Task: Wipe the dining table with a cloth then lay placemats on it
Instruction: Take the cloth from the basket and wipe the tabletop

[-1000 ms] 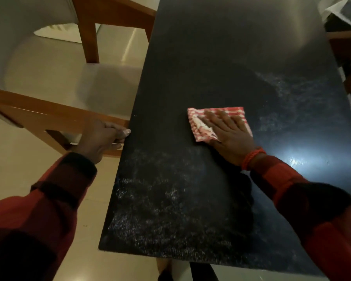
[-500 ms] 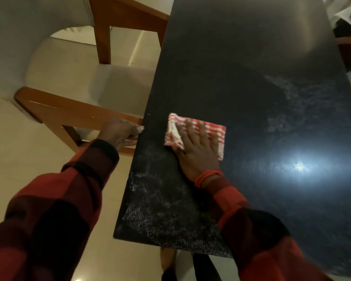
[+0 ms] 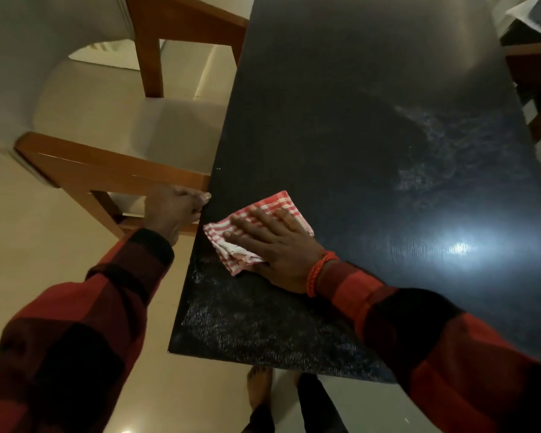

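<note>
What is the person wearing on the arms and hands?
Both arms wear long sleeves in a red and black check, left sleeve, right sleeve. An orange braided band circles the right wrist. Both hands, left hand and right hand, are bare: no gloves.

cloth (image 3: 263,210) on table (image 3: 372,151), chair (image 3: 116,170) left.

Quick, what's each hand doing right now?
Left hand: curled, gripping the table edge.
Right hand: open, flat, pressing the cloth.

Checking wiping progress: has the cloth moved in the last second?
Yes. The cloth under the right hand slid left, toward the table edge.
</note>
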